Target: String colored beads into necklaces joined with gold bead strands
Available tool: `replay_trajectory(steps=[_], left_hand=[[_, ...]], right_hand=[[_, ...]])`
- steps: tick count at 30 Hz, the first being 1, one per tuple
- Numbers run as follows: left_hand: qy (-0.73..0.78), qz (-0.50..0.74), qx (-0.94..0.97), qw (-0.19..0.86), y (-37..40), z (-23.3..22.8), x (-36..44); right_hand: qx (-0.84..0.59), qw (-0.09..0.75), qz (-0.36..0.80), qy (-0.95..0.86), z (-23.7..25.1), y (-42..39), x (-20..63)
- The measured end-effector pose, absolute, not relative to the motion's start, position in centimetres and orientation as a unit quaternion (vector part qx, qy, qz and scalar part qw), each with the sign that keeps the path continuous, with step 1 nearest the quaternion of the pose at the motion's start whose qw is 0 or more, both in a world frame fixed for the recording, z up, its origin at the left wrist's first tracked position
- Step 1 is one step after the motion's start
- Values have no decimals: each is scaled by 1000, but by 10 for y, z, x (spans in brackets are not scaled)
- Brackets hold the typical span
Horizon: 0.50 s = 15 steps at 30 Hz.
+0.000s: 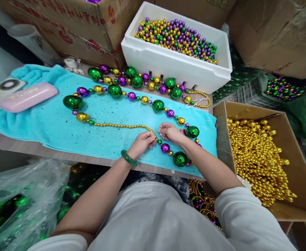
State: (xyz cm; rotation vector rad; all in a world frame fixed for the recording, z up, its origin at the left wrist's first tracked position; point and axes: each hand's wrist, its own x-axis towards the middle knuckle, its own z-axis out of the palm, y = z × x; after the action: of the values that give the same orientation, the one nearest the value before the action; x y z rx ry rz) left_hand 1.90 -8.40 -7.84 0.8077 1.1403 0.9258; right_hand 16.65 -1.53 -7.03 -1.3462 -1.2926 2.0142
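A bead necklace [114, 91] of shiny green, purple and gold beads lies in a long loop on the blue towel [111, 143]. Its thin gold strand [121, 125] runs to my left hand [144, 141], whose fingers are closed at the strand's end beside a small green bead. Just right of it, my right hand [168, 132] pinches a thin white string [160, 137] close to the same spot. The string is fine and partly hidden by my fingers. A green bangle [128, 158] circles my left wrist.
Behind lies a second bead necklace [137, 81], against a white foam box [173, 57] of small beads. At right stands a cardboard box [296, 153] of gold bead strands. A pink case [28, 97] rests on the towel's left; a plastic bag [32, 191] sits below.
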Motion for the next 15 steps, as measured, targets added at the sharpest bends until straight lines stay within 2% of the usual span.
replay_trajectory(steps=[8, 15], left_hand=[[516, 414, 306, 685, -85, -72, 14], [471, 449, 213, 729, -83, -69, 13]], right_hand=[[-520, 178, 634, -544, -63, -12, 175], [-542, 167, 389, -727, -64, -6, 192]])
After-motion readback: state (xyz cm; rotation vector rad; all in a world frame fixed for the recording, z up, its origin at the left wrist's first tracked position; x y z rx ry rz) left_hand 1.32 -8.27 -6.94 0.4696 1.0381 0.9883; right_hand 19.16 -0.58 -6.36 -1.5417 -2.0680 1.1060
